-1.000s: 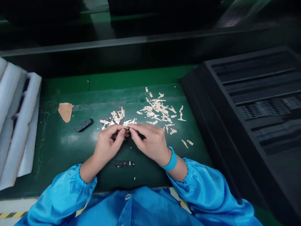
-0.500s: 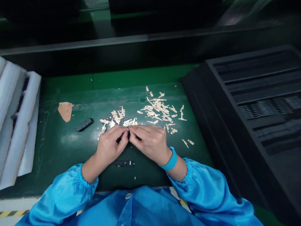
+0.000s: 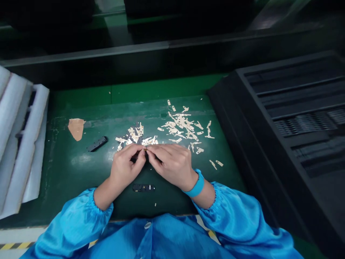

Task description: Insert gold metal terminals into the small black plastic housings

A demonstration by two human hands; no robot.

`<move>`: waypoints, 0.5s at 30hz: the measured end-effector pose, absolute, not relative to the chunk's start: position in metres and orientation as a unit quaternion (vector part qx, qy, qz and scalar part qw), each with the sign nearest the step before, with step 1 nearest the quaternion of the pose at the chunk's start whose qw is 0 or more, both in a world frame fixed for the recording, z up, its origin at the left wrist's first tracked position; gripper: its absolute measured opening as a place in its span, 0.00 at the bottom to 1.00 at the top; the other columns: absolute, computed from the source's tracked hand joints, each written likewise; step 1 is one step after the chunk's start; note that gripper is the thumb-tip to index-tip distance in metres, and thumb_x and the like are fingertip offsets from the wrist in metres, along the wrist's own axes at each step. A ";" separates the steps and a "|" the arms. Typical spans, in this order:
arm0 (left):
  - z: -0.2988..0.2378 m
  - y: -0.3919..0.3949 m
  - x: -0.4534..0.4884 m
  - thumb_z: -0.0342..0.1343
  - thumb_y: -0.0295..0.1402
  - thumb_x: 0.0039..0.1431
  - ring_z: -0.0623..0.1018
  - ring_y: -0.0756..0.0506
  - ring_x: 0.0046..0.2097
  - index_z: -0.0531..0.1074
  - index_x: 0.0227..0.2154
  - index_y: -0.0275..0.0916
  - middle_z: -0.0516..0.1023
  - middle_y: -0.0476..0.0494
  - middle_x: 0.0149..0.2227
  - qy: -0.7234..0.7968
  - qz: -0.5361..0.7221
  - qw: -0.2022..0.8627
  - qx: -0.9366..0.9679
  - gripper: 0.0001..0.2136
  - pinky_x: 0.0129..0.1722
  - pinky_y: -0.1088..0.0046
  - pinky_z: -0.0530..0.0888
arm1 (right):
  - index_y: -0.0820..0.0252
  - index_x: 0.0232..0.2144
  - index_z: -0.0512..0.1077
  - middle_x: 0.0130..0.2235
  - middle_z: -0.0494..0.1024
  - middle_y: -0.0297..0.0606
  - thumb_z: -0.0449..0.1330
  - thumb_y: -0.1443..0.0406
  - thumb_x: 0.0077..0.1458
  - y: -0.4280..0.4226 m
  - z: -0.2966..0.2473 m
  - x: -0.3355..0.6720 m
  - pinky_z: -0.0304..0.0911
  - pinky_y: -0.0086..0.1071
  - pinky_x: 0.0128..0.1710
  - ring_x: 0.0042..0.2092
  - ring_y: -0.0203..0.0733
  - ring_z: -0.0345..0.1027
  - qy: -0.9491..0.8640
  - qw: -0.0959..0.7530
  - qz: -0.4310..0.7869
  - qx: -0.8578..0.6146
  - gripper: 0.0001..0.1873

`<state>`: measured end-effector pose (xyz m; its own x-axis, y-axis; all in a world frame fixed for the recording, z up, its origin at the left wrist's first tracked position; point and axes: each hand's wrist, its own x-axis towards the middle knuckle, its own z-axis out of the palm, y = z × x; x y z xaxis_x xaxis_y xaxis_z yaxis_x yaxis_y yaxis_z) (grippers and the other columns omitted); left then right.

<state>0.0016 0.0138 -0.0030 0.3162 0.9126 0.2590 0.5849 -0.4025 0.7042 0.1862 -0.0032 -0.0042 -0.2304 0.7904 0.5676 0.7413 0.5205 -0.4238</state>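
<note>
1. My left hand [image 3: 126,167] and right hand [image 3: 172,163] meet fingertip to fingertip, both pinched narrowly on a small tan sliver [image 3: 145,148] just above the green counter [image 3: 81,169], near the pile of tan slips [image 3: 134,135]
2. I judge small, steady fingertip pulls suit this best
3. My fingers hide most of it; whether a dark part sits beneath I cannot tell

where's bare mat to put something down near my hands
Bare mat: left of the left hand, below the black strip toward the foam tray, and, narrower, between the right hand and the black tray. Crowded past both hands: pale scraps.
</note>
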 end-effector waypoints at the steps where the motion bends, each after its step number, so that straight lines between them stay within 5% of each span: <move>1: -0.002 0.013 0.003 0.56 0.28 0.66 0.82 0.47 0.35 0.78 0.37 0.39 0.84 0.45 0.36 0.473 0.328 0.229 0.785 0.06 0.36 0.72 0.78 | 0.57 0.36 0.79 0.36 0.87 0.34 0.60 0.68 0.65 -0.004 -0.004 0.185 0.71 0.35 0.35 0.35 0.40 0.81 -0.785 0.375 0.037 -0.491 0.08; 7: 0.002 0.011 0.005 0.55 0.28 0.66 0.83 0.46 0.36 0.78 0.36 0.39 0.85 0.44 0.36 0.444 0.327 0.202 0.809 0.06 0.37 0.71 0.78 | 0.57 0.30 0.76 0.28 0.81 0.33 0.57 0.70 0.65 -0.002 -0.007 0.183 0.64 0.32 0.31 0.29 0.37 0.74 -0.777 0.361 0.046 -0.514 0.12; 15: -0.011 0.014 -0.002 0.56 0.34 0.67 0.85 0.46 0.33 0.79 0.39 0.39 0.84 0.46 0.33 0.529 0.339 0.428 0.650 0.08 0.31 0.73 0.80 | 0.57 0.32 0.74 0.30 0.78 0.32 0.56 0.70 0.63 0.006 -0.009 0.189 0.65 0.28 0.31 0.29 0.34 0.71 -0.715 0.410 0.154 -0.544 0.09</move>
